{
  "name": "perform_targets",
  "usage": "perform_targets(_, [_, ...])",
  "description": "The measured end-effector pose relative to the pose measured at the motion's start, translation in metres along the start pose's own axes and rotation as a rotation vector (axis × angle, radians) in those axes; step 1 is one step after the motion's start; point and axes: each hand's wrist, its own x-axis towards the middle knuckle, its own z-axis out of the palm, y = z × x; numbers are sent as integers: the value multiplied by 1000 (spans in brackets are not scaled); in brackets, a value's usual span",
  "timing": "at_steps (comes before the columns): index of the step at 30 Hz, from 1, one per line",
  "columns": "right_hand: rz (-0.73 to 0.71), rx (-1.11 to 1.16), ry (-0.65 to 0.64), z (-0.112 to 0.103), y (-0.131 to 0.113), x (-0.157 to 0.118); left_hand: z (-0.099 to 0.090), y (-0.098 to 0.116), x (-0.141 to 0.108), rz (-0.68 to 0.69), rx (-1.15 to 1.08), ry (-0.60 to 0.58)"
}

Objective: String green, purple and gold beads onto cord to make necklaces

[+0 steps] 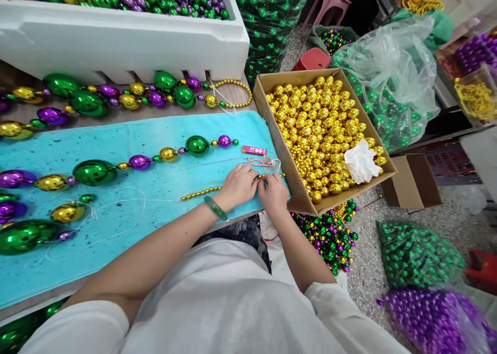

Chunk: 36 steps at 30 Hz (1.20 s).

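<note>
A short strand of small gold beads (201, 192) runs across the blue towel (163, 123) into my hands. My left hand (241, 183), below a green bangle, has its fingers pinched on the strand. Close against it, my right hand (274, 192) pinches the same strand, and a bit of it shows past the fingers. Just beyond my hands lie pink-handled scissors (261, 161), a pink lighter (254, 150) and a long thin needle (212, 163). A strand of large green, purple and gold beads (168, 154) lies farther left. My fingertips partly hide the held beads.
An open cardboard box (281, 152) of gold beads stands right of my hands, with crumpled white paper (362, 161) on top. A white foam box (124, 41) of green and purple beads borders the far side. Bead-filled bags (421, 253) sit on the floor at right.
</note>
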Motion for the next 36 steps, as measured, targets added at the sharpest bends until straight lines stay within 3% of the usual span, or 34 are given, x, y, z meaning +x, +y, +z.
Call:
perform_targets(7, [-44,35,28,-16,11,7,4,2,4,10,33,11])
perform_targets(12, [-222,-23,-113,-27,13,19,11,3,4,-23,36,46])
perform_targets(16, [-259,-71,-181,-32,11,24,13,2,1,-17,24,67])
perform_targets(24, [-294,85,-127,-36,18,29,8,2,-3,-8,-59,75])
perform_targets(31, [-266,131,-176,-41,18,30,10,4,-1,-54,-107,96])
perform_targets(36, [-361,175,-138,-40,20,32,11,1,-1,-42,-166,87])
